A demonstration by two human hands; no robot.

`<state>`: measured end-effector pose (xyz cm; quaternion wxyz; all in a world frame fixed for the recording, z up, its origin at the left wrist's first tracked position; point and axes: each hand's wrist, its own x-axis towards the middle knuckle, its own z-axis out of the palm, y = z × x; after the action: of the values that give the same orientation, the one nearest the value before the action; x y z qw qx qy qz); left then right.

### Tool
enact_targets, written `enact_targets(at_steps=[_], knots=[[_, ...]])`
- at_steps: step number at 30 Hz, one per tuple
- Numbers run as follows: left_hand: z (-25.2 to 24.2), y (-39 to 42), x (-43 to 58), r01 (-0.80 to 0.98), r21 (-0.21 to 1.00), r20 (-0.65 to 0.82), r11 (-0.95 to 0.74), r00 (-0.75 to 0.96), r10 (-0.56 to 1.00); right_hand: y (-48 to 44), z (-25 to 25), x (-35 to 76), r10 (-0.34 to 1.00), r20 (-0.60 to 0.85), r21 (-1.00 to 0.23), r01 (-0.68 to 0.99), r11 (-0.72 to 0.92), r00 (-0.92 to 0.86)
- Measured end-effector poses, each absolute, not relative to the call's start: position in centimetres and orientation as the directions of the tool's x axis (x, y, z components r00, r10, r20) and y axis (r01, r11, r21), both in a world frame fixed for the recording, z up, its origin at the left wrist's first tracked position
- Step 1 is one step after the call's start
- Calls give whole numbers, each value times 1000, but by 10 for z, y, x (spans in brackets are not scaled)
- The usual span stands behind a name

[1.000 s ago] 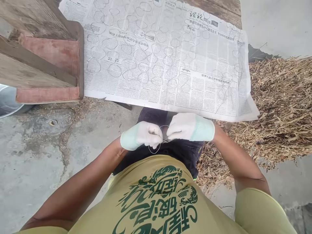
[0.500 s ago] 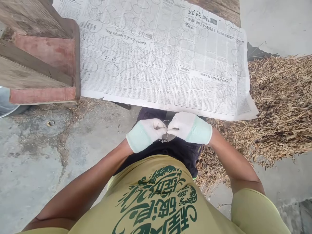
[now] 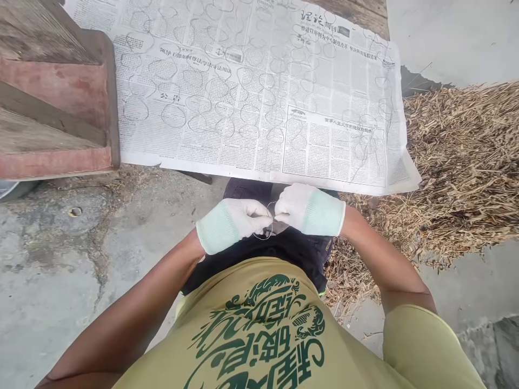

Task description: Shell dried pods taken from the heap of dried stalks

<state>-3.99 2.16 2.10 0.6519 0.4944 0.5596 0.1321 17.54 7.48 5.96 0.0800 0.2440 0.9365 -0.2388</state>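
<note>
Both my hands wear white gloves and meet over my lap, just below the newspaper's near edge. My left hand and my right hand pinch a thin wire loop between their fingertips; the loop curls under the left fingers. A newspaper lies spread on a low wooden surface ahead of me. Several bent wire shapes like figure eights lie in rows across it.
A worn wooden bench with red-painted edges stands at the left. A pile of dry straw covers the ground at the right. Cracked concrete floor lies at the left, with a small round object on it.
The wire loop hung lower under my left hand a second ago; now it is drawn up small between both fingertips. The view has shifted slightly right.
</note>
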Motion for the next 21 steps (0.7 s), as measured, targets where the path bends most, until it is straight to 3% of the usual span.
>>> enact_targets(at_steps=[2,5,10,12,16,21], knots=[[21,22,-39,353,798,-596,490,336,729,76,63,174,418,-284,-403,503,765,-863],[20,25,-40,276,827,-560,490,335,758,76,70,173,456,-302,-508,546,666,-837],[14,28,-45,191,842,-537,505,375,755,75,67,172,735,-232,-609,684,400,-637],[11,28,-46,186,840,-539,510,401,741,75,60,171,723,-203,-602,667,440,-661],[10,28,-44,193,803,-588,564,411,696,78,51,169,555,-157,-524,545,655,-817],[12,29,-42,141,771,-610,620,440,659,81,52,168,492,-118,-453,487,746,-863]])
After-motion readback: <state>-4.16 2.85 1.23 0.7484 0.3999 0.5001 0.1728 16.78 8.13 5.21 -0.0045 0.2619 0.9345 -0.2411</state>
